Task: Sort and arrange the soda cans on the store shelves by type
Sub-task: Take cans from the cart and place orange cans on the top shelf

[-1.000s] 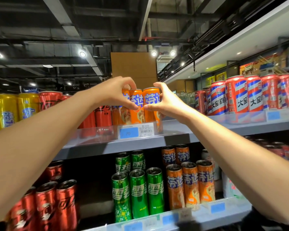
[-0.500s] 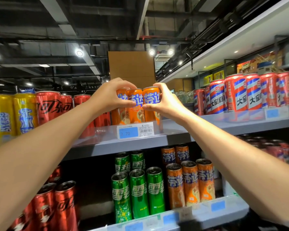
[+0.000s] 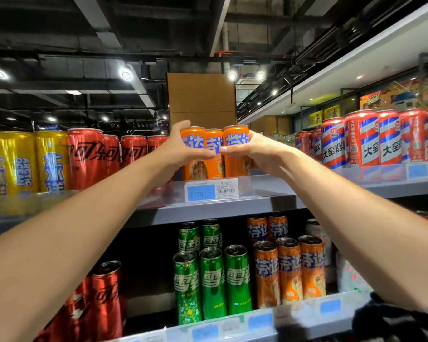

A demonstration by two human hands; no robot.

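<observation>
Three orange soda cans stand side by side on the upper grey shelf, above a blue price tag. My left hand grips the left can of the group from its left side. My right hand grips the right can from its right side. The thumbs nearly meet in front of the middle can. Both arms reach up from below.
Left of the group stand red cola cans and yellow cans; red-white-blue cans stand to the right. The lower shelf holds green cans, more orange cans and red cans. A brown panel rises behind.
My view has shifted, so more red and yellow cans show at the left. Both hands keep holding the orange cans and have closed in a little around the group.
</observation>
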